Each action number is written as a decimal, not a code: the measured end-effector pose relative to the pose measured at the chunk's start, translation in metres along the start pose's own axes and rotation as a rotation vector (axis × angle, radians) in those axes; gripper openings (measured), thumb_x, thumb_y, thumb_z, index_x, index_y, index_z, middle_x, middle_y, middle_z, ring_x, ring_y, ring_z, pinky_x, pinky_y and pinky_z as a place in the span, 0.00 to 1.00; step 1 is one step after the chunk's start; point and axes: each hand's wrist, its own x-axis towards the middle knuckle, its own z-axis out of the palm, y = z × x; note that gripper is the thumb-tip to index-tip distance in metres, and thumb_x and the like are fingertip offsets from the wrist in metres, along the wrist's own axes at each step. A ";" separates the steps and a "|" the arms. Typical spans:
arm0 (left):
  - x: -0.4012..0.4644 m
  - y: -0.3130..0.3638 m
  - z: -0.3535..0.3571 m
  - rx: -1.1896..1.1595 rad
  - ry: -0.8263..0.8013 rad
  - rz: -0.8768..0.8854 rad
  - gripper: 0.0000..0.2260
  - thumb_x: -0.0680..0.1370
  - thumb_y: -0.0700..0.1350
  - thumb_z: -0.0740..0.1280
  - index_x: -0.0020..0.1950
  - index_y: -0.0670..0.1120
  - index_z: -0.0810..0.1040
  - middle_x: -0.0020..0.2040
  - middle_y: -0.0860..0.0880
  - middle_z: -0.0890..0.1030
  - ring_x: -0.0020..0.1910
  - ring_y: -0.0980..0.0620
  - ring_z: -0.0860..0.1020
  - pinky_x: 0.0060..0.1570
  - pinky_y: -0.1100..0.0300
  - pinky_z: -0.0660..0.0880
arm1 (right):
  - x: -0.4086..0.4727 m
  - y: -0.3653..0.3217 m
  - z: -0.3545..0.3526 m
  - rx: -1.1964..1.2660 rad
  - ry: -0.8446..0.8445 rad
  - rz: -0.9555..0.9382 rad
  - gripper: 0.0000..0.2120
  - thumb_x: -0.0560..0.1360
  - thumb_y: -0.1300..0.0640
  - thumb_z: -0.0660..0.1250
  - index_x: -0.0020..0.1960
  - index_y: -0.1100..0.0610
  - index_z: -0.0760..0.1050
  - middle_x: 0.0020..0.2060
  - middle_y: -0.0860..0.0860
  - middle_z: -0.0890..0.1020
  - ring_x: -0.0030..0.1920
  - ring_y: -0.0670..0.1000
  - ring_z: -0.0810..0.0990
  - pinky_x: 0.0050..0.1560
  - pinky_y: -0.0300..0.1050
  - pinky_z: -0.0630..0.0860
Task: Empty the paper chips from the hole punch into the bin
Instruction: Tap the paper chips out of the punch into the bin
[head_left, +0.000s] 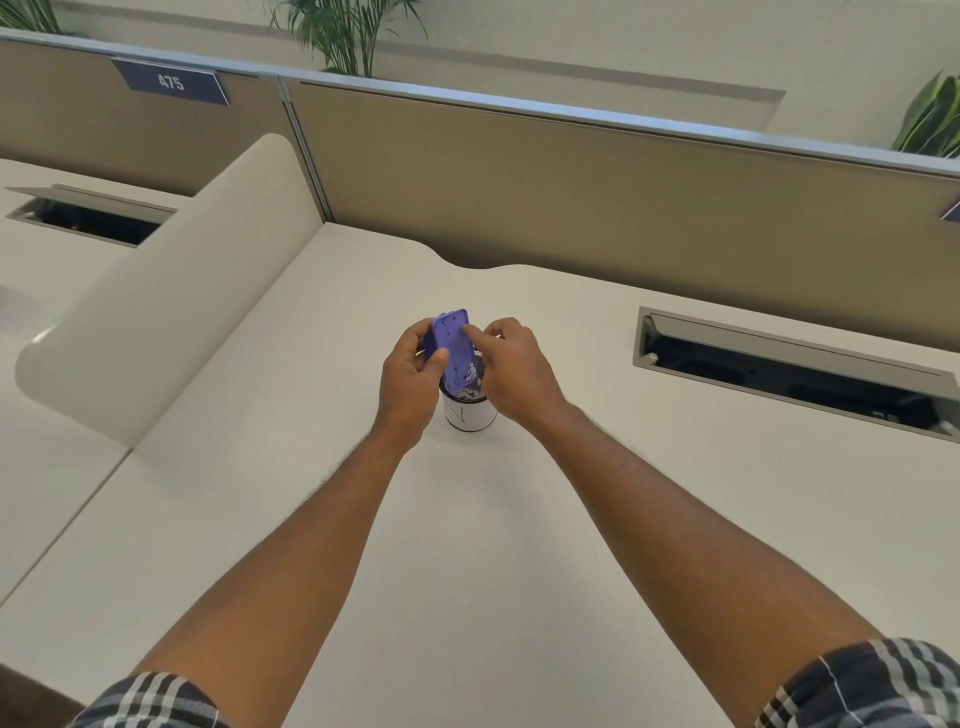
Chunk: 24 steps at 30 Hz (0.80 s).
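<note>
A purple hole punch (453, 347) is held on end, tilted over a small white bin (469, 413) in the middle of the desk. Its underside faces me, and white paper chips (471, 375) cling to its lower end, just above the bin's mouth. My left hand (410, 376) grips the punch from the left side. From the right, my right hand (511, 366) holds it with fingertips on its upper edge. The bin's rim is mostly hidden behind the punch and my hands.
The cream desk (467, 519) spreads around the bin. An open cable tray (789, 371) lies at the right, another (88, 215) at the far left. A curved cream divider (171, 291) stands to the left, and a brown partition (571, 176) runs behind.
</note>
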 end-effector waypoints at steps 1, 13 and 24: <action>0.000 0.000 0.000 0.001 0.001 0.001 0.17 0.82 0.36 0.64 0.71 0.42 0.72 0.65 0.44 0.79 0.60 0.50 0.79 0.49 0.69 0.79 | 0.000 0.000 0.000 0.001 -0.003 0.008 0.19 0.79 0.58 0.66 0.69 0.52 0.72 0.54 0.52 0.73 0.52 0.56 0.75 0.46 0.57 0.81; 0.001 0.003 0.002 -0.019 0.009 -0.005 0.18 0.82 0.37 0.64 0.72 0.43 0.71 0.65 0.44 0.79 0.59 0.50 0.80 0.50 0.66 0.80 | -0.005 0.003 -0.004 -0.015 0.000 -0.004 0.22 0.77 0.65 0.65 0.70 0.56 0.74 0.56 0.55 0.75 0.57 0.56 0.72 0.52 0.55 0.79; 0.002 0.004 0.002 -0.052 0.026 -0.025 0.17 0.81 0.36 0.64 0.71 0.43 0.72 0.64 0.44 0.80 0.59 0.49 0.81 0.50 0.63 0.81 | -0.019 0.009 -0.003 -0.058 -0.036 0.006 0.16 0.77 0.64 0.65 0.62 0.54 0.80 0.54 0.53 0.75 0.56 0.56 0.72 0.50 0.54 0.78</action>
